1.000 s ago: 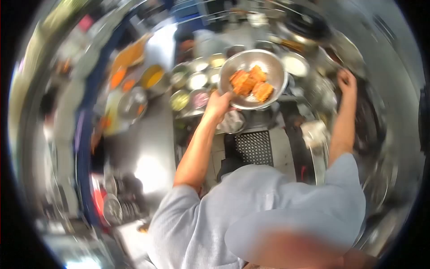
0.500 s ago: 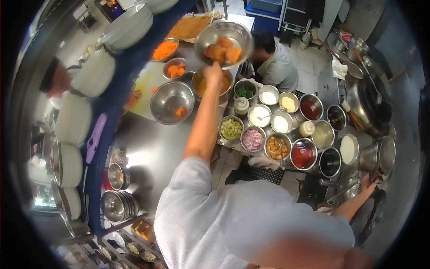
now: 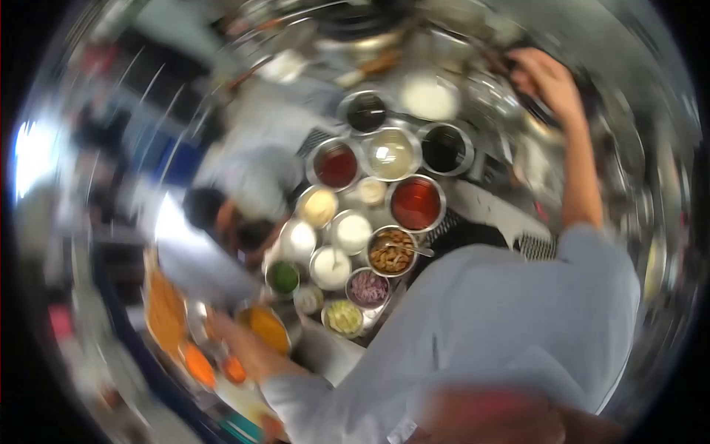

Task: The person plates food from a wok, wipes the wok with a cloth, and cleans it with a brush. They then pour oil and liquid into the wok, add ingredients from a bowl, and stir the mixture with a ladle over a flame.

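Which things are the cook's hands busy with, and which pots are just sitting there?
Busy with:
right hand, raised by blurred dark cookware, grip unclear
left hand, low by the bowl of yellow sauce

Just sitting:
red sauce pot
white pots
chopped purple onion
another person, behind the pots

There is just one view, from a fisheye camera on the person's head, looking steeply down past the grey shirt [image 3: 510, 318] onto a cluster of round ingredient tins [image 3: 370, 214] close below. The frame is tilted and motion-blurred, its rim curving into black corners, so no second view overlaps it
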A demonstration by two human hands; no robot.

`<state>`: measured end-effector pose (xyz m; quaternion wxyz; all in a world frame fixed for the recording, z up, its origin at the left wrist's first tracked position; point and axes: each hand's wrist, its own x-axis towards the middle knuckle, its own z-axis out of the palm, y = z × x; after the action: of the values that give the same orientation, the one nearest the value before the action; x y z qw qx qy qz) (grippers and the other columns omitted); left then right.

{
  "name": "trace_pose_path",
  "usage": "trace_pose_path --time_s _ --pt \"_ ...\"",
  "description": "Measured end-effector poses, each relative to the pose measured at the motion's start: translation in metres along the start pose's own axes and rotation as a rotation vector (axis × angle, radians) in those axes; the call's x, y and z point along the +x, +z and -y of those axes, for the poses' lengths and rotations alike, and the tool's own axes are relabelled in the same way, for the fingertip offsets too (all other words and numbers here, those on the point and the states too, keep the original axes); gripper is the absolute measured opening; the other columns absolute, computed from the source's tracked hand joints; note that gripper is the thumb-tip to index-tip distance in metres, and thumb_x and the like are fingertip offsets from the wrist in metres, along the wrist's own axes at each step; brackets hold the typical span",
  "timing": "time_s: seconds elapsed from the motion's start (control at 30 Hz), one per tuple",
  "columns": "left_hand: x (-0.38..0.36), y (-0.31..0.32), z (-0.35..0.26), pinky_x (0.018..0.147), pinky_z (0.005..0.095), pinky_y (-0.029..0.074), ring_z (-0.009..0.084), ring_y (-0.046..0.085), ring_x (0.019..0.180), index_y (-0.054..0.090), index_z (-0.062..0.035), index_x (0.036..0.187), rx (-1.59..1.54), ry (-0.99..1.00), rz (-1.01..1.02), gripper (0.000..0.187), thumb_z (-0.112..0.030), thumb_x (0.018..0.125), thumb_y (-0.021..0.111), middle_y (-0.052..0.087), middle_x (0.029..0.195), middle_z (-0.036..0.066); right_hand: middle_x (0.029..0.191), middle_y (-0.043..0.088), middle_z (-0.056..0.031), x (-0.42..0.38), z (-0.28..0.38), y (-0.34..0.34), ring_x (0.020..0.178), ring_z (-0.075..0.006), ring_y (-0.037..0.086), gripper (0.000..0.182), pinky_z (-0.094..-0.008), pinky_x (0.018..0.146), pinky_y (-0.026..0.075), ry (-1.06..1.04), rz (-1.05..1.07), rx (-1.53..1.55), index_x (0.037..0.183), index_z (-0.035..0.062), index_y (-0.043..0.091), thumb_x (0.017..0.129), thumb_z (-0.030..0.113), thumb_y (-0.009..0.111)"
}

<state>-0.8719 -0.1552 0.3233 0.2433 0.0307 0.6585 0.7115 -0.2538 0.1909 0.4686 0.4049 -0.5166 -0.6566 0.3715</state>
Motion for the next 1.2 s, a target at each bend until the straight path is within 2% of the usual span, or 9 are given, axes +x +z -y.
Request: trace_pose_path --time_s 0.23,0.57,0.6,0.67,0.7,0.8,0.97,1.1,1.2 --pt "0.005 -0.059 -0.018 0.084 0.0412 0.051 0.0271 0.06 0.101 0.05 0.0058 0.121 -0.261 0.205 0.041 0.048 -0.031 0.089 0.05 0.059 0.113 0.021 0.074 0.062 -0.0008 -0.078 -0.049 0.042 0.063 -0.0069 0.057 0.025 -0.0215 0.058 0.047 0.154 0.434 0.094 0.106 0.007 0.062 0.093 0.026 0.053" --pt "-0.02 0.05 -0.028 0.081 0.0406 0.052 0.0275 0.063 0.096 0.053 0.0084 0.114 -0.81 0.523 -0.218 0.048 -0.034 0.09 0.05 0.063 0.106 0.021 0.077 0.063 -0.0064 -0.151 -0.128 0.003 0.061 -0.0115 0.062 0.028 -0.0224 0.053 0.047 0.418 0.539 0.308 0.107 0.0012 0.058 0.094 0.025 0.051" --pt "-0.076 0.095 -0.027 0.066 0.0315 0.054 0.0246 0.064 0.077 0.038 0.0102 0.128 -0.708 0.514 0.3 0.056 -0.028 0.089 0.05 0.065 0.099 0.02 0.079 0.065 -0.0077 -0.16 -0.143 -0.007 0.063 -0.0129 0.064 0.027 -0.0215 0.051 0.047 0.473 0.528 0.373 0.109 0.0014 0.057 0.094 0.023 0.049" --pt "-0.096 0.136 0.022 0.057 0.0202 0.042 0.0101 0.056 0.071 0.033 0.0043 0.136 -0.255 0.427 0.755 0.058 -0.017 0.086 0.051 0.053 0.122 0.018 0.08 0.065 -0.008 -0.186 -0.186 -0.032 0.064 -0.0134 0.064 0.026 -0.0218 0.051 0.047 0.56 0.448 0.443 0.111 0.0017 0.056 0.094 0.021 0.049" --pt "-0.215 0.229 0.04 0.052 0.0156 0.039 0.0061 0.05 0.057 0.035 0.0014 0.135 0.02 0.391 0.616 0.055 -0.012 0.084 0.05 0.059 0.109 0.017 0.081 0.066 -0.0084 -0.199 -0.208 -0.046 0.065 -0.0138 0.064 0.026 -0.022 0.051 0.047 0.64 0.362 0.514 0.112 0.0019 0.055 0.093 0.018 0.048" --pt "-0.383 0.347 0.142 0.084 0.0376 0.052 0.0311 0.055 0.11 0.029 -0.0004 0.136 0.175 -0.183 1.327 0.055 -0.003 0.085 0.047 0.04 0.135 0.022 0.085 0.066 -0.0126 -0.241 -0.273 -0.084 0.066 -0.017 0.064 0.027 -0.0265 0.055 0.05 0.809 0.149 0.579 0.113 0.003 0.055 0.091 0.018 0.051" --pt "-0.426 0.41 0.345 0.082 0.0432 0.047 0.0275 0.051 0.106 0.037 -0.0063 0.132 0.508 -0.584 0.959 0.062 -0.036 0.085 0.063 0.046 0.123 0.015 0.09 0.066 -0.0092 -0.245 -0.309 -0.101 0.077 -0.0143 0.064 0.028 -0.0247 0.061 0.05 0.782 0.301 0.562 0.116 0.0031 0.053 0.09 0.015 0.049" --pt "-0.412 0.463 0.356 0.074 0.0374 0.046 0.0226 0.052 0.087 0.054 -0.0065 0.106 0.195 -0.896 1.061 0.044 -0.044 0.083 0.064 0.054 0.095 0.008 0.088 0.066 -0.009 -0.227 -0.308 -0.092 0.074 -0.0141 0.063 0.03 -0.0265 0.063 0.051 0.521 0.434 0.421 0.116 0.0024 0.053 0.093 0.021 0.051" --pt "-0.401 0.492 0.348 0.059 0.0318 0.042 0.0169 0.048 0.061 0.054 -0.0087 0.086 0.456 -0.824 0.977 0.033 -0.04 0.084 0.064 0.049 0.072 0.002 0.086 0.067 -0.0107 -0.201 -0.313 -0.087 0.073 -0.0153 0.064 0.031 -0.029 0.065 0.051 0.346 0.381 0.464 0.114 0.0036 0.055 0.092 0.026 0.052"
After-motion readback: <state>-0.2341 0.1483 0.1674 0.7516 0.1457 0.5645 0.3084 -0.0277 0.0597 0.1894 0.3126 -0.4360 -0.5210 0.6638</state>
